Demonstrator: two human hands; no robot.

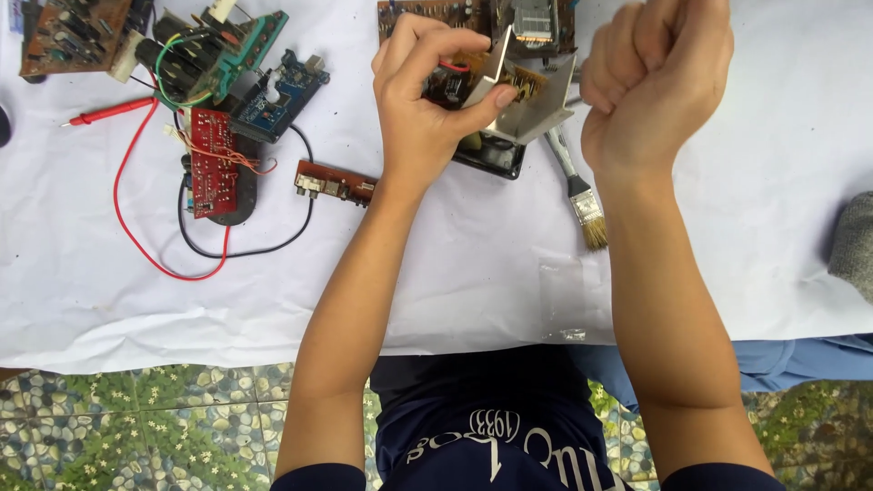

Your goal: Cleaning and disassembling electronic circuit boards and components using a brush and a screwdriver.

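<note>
Head view shows two bare hands over a white cloth [473, 273]. Left hand [423, 100] grasps one electronic assembly [509, 91], a board with a folded metal bracket, thumb pressed on the bracket's edge; it sits at the far middle of the scene, raised off the cloth, its long axis running roughly left to right, with the bracket's open side tipped toward the right. Right hand [655, 77] is clenched into a fist just right of the assembly; whether it holds anything I cannot tell. One paintbrush [577, 186] lies below, bristles pointing near. At far left lie four loose circuit boards: red [214, 164], blue [277, 95], brown [73, 36] and a narrow brown strip [335, 184], plus one red probe [109, 113] with red and black wires.
</note>
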